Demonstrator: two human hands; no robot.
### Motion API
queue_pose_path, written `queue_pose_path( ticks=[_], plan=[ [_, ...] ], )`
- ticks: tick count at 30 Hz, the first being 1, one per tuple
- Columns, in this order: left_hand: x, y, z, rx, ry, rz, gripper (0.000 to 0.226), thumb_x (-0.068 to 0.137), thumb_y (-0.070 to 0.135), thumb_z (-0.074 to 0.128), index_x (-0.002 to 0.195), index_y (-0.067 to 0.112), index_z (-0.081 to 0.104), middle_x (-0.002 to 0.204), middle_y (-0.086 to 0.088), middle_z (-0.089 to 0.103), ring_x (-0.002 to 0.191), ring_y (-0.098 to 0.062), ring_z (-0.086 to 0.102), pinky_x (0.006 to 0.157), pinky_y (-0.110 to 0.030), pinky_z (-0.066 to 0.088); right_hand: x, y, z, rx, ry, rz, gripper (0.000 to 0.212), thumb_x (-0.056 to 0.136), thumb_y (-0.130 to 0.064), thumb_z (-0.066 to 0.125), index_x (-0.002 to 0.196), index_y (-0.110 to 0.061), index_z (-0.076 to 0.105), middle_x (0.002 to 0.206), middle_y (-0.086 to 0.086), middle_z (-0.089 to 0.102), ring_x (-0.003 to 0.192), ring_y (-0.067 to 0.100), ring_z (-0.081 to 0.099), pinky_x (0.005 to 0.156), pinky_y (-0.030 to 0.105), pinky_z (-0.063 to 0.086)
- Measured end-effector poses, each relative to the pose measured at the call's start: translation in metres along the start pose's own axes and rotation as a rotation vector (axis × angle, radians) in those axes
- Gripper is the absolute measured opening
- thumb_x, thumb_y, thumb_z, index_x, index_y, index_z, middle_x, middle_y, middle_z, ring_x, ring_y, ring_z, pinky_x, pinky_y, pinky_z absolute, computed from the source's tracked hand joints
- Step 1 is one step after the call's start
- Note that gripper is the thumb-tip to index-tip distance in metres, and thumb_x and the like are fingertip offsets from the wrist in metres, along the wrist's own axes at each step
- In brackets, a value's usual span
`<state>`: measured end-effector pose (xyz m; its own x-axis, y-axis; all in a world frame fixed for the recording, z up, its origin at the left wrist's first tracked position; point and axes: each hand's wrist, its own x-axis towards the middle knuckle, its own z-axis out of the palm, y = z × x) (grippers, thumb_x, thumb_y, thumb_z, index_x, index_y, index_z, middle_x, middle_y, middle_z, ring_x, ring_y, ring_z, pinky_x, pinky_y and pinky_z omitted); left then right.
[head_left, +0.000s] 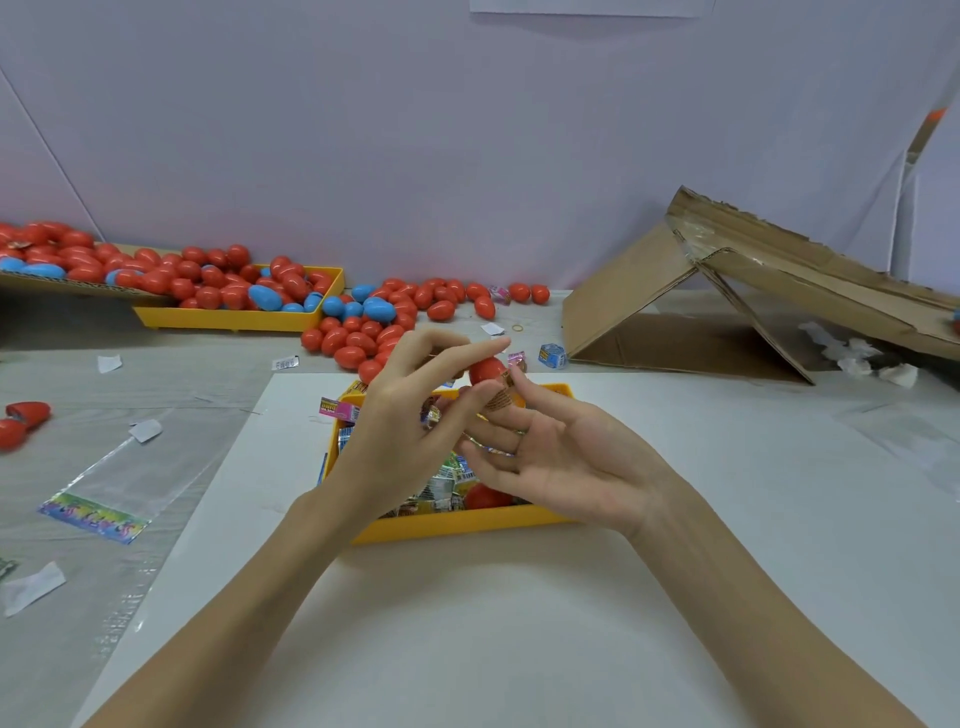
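Left hand (410, 415) is pinching the red egg (485, 369) between thumb and forefinger, holding it just above the far rim of the yellow tray (457, 526). Right hand (566, 462) is lying open, palm up, fingertips touching the egg. The egg is judged light, hard-shelled and slick (probably splitting at a middle seam), so gripping across its belly is advised. Sachets (441, 483) are filling the tray beneath; loose eggs (363, 338) are lying beyond the tray, a cardboard box (675, 291) to its far right. Nothing is blocking the hands.
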<state>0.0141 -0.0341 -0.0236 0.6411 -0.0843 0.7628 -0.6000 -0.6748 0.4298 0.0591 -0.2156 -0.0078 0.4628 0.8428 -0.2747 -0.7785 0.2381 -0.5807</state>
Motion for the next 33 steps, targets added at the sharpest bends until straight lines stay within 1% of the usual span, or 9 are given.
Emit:
queue_pose_path(
  ticks=[3,8,12,15,17,20,24,29,33],
  plan=[
    [0.001,0.002,-0.001,-0.068,-0.066,-0.029,0.042,0.099,0.017,0.065,0.140,0.012,0.061,0.115,-0.006,0.055,0.105,-0.023,0.059,0.084,-0.037,0.055,-0.002,0.001,0.002,-0.009,-0.013,0.000,0.037,0.094,-0.033,0.074,0.112,0.000,0.073,0.135,0.020,0.060,0.116,0.034,0.066,0.100,0.040,0.055],
    [0.002,0.004,-0.003,-0.199,-0.100,-0.106,0.040,0.100,0.021,0.063,0.140,0.017,0.062,0.123,0.008,0.065,0.112,-0.021,0.066,0.095,-0.037,0.057,-0.001,0.000,0.002,-0.138,0.028,-0.079,0.037,0.099,-0.039,0.065,0.102,-0.005,0.078,0.109,0.015,0.074,0.108,0.032,0.072,0.097,0.040,0.058],
    [0.002,0.004,-0.007,-0.142,-0.058,-0.123,0.040,0.094,0.027,0.071,0.133,0.019,0.067,0.113,0.013,0.067,0.108,-0.016,0.066,0.094,-0.037,0.056,0.005,0.003,0.001,-0.342,0.175,-0.318,0.045,0.099,-0.045,0.062,0.112,-0.004,0.075,0.112,0.016,0.076,0.113,0.031,0.072,0.094,0.038,0.060],
    [0.002,0.003,-0.008,-0.126,-0.051,-0.118,0.040,0.091,0.026,0.074,0.130,0.020,0.069,0.115,0.005,0.069,0.111,-0.016,0.065,0.094,-0.039,0.056,0.004,0.004,0.003,-0.417,0.132,-0.338,0.044,0.098,-0.044,0.067,0.113,-0.004,0.076,0.114,0.015,0.076,0.113,0.029,0.072,0.093,0.034,0.059],
    [0.002,0.003,-0.006,-0.150,-0.056,-0.115,0.041,0.092,0.025,0.074,0.131,0.015,0.069,0.125,0.000,0.066,0.121,-0.020,0.063,0.098,-0.041,0.055,0.003,0.004,0.002,-0.394,0.115,-0.302,0.039,0.099,-0.040,0.067,0.110,-0.004,0.078,0.116,0.016,0.075,0.112,0.027,0.073,0.093,0.032,0.058],
    [0.002,0.004,-0.003,-0.208,-0.077,-0.117,0.044,0.095,0.023,0.070,0.137,0.011,0.065,0.139,0.001,0.064,0.133,-0.018,0.058,0.104,-0.039,0.053,0.004,0.003,0.002,-0.256,0.110,-0.242,0.033,0.093,-0.036,0.073,0.106,-0.006,0.078,0.101,0.011,0.076,0.097,0.021,0.075,0.087,0.030,0.060],
    [0.001,0.006,-0.003,-0.274,-0.071,-0.145,0.039,0.098,0.014,0.065,0.136,0.007,0.064,0.134,0.002,0.069,0.127,-0.012,0.064,0.103,-0.030,0.054,0.005,0.004,0.003,-0.154,0.096,-0.216,0.030,0.086,-0.033,0.077,0.099,-0.006,0.081,0.101,0.012,0.076,0.095,0.023,0.076,0.083,0.031,0.061],
    [-0.001,0.003,-0.002,0.001,0.026,0.012,0.033,0.101,0.018,0.060,0.130,0.005,0.069,0.120,0.000,0.073,0.107,-0.005,0.069,0.090,-0.017,0.053,0.006,0.009,0.006,-0.110,0.033,-0.169,0.028,0.086,-0.037,0.078,0.098,-0.012,0.081,0.108,0.013,0.075,0.101,0.025,0.074,0.091,0.034,0.059],
    [-0.003,0.001,0.002,0.004,0.038,0.017,0.031,0.101,0.013,0.059,0.128,0.000,0.069,0.119,-0.005,0.073,0.109,-0.008,0.068,0.093,-0.015,0.050,0.009,0.011,0.006,-0.035,0.051,-0.160,0.028,0.084,-0.033,0.081,0.096,-0.009,0.082,0.107,0.016,0.074,0.100,0.027,0.074,0.089,0.035,0.060]
  ],
)
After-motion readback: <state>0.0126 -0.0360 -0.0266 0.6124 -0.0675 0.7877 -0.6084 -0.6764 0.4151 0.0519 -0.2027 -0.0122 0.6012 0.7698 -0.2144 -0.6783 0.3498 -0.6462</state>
